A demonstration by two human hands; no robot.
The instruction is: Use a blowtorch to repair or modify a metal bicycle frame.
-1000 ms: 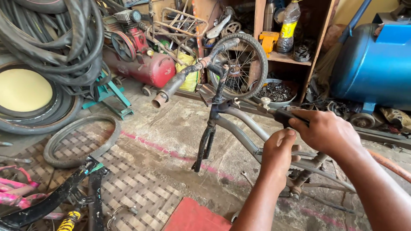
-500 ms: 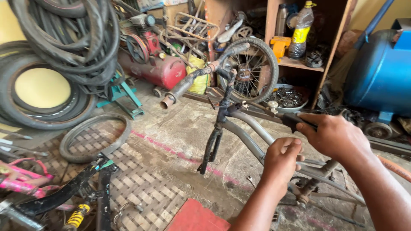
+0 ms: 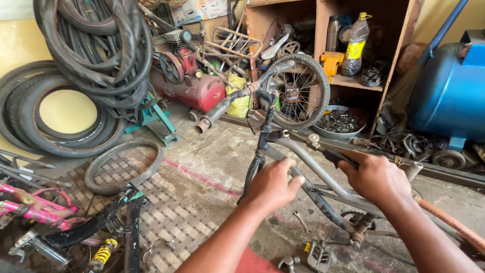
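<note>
Gripping the grey bicycle frame [image 3: 303, 162] on the workshop floor, the left hand [image 3: 273, 184] clasps its down tube; the right hand [image 3: 376, 177], shifted slightly rightward, clenches a dark tool handle [image 3: 336, 156]. Behind, a metal bowl [image 3: 339, 132] holds small parts.

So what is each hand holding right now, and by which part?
The left hand grips the grey bicycle frame on its down tube. The right hand holds a dark-handled tool by its handle, against the top tube.

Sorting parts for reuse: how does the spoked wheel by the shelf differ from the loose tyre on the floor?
The spoked wheel stands upright with rim, spokes and hub; the loose tyre lies flat, an empty ring. The wheel is behind the bike frame that both hands grip; the tyre lies apart to the left. Both are black rubber.
</note>
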